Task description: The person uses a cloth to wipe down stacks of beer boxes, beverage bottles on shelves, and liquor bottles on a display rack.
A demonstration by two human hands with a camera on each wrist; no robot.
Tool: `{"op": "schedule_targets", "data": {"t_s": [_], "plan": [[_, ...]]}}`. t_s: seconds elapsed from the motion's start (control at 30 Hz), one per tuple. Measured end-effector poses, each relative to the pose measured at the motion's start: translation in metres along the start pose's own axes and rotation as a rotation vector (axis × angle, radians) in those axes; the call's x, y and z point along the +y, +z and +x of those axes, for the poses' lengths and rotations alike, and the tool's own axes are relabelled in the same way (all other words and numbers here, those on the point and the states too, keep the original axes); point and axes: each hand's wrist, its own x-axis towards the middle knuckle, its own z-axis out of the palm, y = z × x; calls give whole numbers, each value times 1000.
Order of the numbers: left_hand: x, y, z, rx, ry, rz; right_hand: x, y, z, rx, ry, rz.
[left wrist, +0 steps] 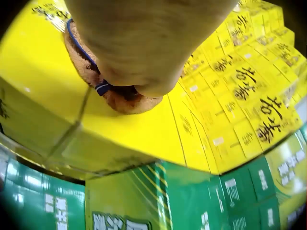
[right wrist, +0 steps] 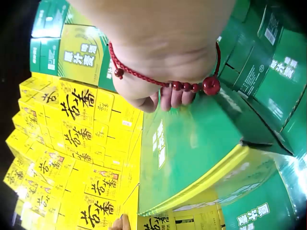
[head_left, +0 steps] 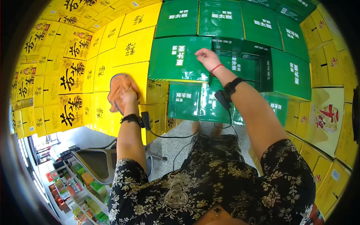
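My left hand (head_left: 129,96) holds an orange-brown cloth (head_left: 118,88) against the top of a stack of yellow cartons (head_left: 140,77). In the left wrist view the cloth (left wrist: 129,104) shows a dark blue edging and lies bunched below the hand, which hides its middle. My right hand (head_left: 208,59), with a red beaded bracelet (right wrist: 184,86) at the wrist, is over a green carton (head_left: 163,62) with white lettering. Its fingers are loosely curled, with nothing seen in them, and their tips are right at the carton's top.
More yellow cartons (head_left: 73,75) rise in tiers on the left, and others (head_left: 322,63) line the right. Further green cartons (head_left: 221,22) stand behind, around a lower recess (head_left: 240,67). A chair (head_left: 95,163) and stocked shelves (head_left: 80,187) are at lower left. Cables (head_left: 168,136) hang from both wrist cameras.
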Motion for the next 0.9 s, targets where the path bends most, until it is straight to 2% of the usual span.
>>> {"op": "schedule_targets", "data": {"t_s": [0.07, 0.13, 0.17, 0.2, 0.27, 0.33, 0.4, 0.47, 0.5, 0.57, 0.63, 0.67, 0.7, 0.77, 0.8, 0.87, 0.9], "plan": [[80, -5, -75, -140, 130, -18, 6, -31, -20, 184, -41, -75], [81, 79, -43, -207, 882, -46, 11, -78, -38, 300, -173, -230], [112, 84, -80, -361, 919, -152, 10, -105, -50, 345, -185, -277], [123, 117, -101, -91, 1228, -174, 9, -132, -62, 390, -198, -324], [154, 116, -171, -118, 1515, -75, 14, -185, -86, 500, -93, -505], [169, 115, -211, -168, 1508, -68, 34, -233, -110, 606, -6, -618], [173, 117, -217, -222, 1502, -60, 49, -268, -134, 655, 130, -768], [175, 112, -192, -289, 1558, -122, 68, -294, -157, 672, 164, -832], [175, 105, -180, -291, 1529, -84, 73, -300, -164, 685, 194, -887], [176, 107, -137, -198, 1454, -28, 75, -308, -172, 713, 209, -979], [178, 115, -85, -117, 1307, 138, 80, -315, -172, 719, 193, -1079], [187, 104, -76, -92, 1100, 246, 80, -315, -172, 730, 202, -1077], [182, 126, -29, 56, 1107, 311, 76, -312, -170, 744, 191, -1105], [204, 116, -8, -97, 842, 146, 78, -308, -166, 790, 193, -1160], [219, 116, -8, -101, 684, 242, 77, -305, -164, 799, 206, -1160], [245, 120, -28, -117, 549, 208, 75, -298, -160, 868, 220, -1216], [253, 129, -29, -124, 559, 216, 75, -297, -161, 873, 212, -1201]]}}
